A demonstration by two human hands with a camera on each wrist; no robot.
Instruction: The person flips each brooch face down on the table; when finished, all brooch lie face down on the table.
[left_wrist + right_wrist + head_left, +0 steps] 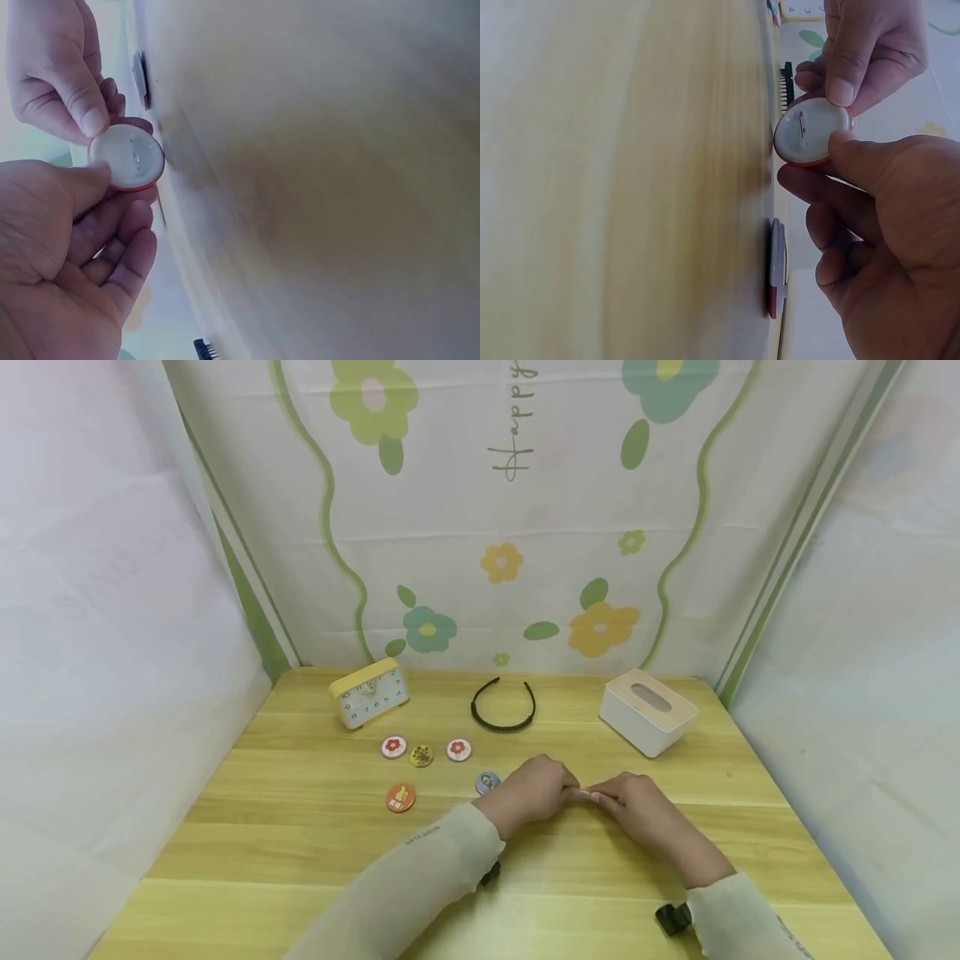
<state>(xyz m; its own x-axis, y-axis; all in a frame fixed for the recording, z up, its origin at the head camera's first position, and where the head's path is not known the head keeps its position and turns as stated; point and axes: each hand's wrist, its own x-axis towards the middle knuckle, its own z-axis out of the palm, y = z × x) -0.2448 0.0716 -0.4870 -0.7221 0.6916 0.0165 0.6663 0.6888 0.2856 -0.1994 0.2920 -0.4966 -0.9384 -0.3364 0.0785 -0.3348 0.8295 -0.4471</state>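
A round pin-back button badge (122, 154) with a white back and a reddish-orange rim is pinched between both hands. Its back and metal pin face the camera in the left wrist view. My left hand (536, 789) holds one edge between thumb and fingers. From the other side, my right hand (637, 806) pinches the edge, as the right wrist view shows of the same badge (810, 133). The front of this badge is hidden. Close beside my left hand lies a blue badge (487, 782), partly covered by the wrist.
Further left lie an orange badge (401, 797), a yellow badge (422, 756) and two flower badges (393, 747). Behind stand a yellow clock (371, 693), a black headband (503, 727) and a tissue box (645, 714). A flat grey-and-red thing (777, 262) lies beside my right hand.
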